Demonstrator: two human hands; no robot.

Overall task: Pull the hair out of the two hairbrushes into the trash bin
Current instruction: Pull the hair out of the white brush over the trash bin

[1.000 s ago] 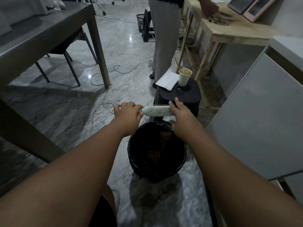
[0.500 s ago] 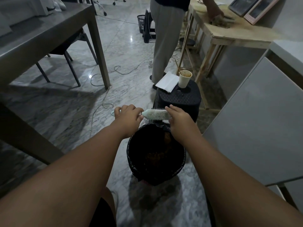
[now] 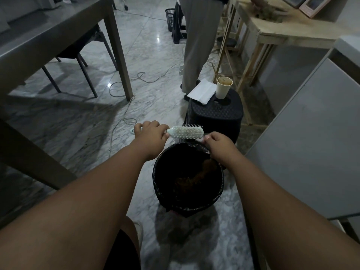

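Note:
A pale green hairbrush [image 3: 186,132] lies level above the far rim of the trash bin [image 3: 158,184], bristles facing up and toward me. My left hand [image 3: 151,133] is closed around its handle. My right hand [image 3: 218,145] hovers just right of the brush tip, over the bin's rim, fingers pinched together; I cannot make out hair in them. The bin has a black liner, and brownish hair [image 3: 196,175] lies inside. Only one brush is in view.
A dark plastic stool [image 3: 216,114] behind the bin carries a paper cup [image 3: 224,87] and white paper [image 3: 202,91]. A person's legs [image 3: 196,45] stand beyond it. There is a grey table [image 3: 58,30] at left, a grey cabinet [image 3: 311,133] at right, and cables on the floor.
My right hand has come off the brush head and dropped toward the bin's rim. The brush stays held over the bin.

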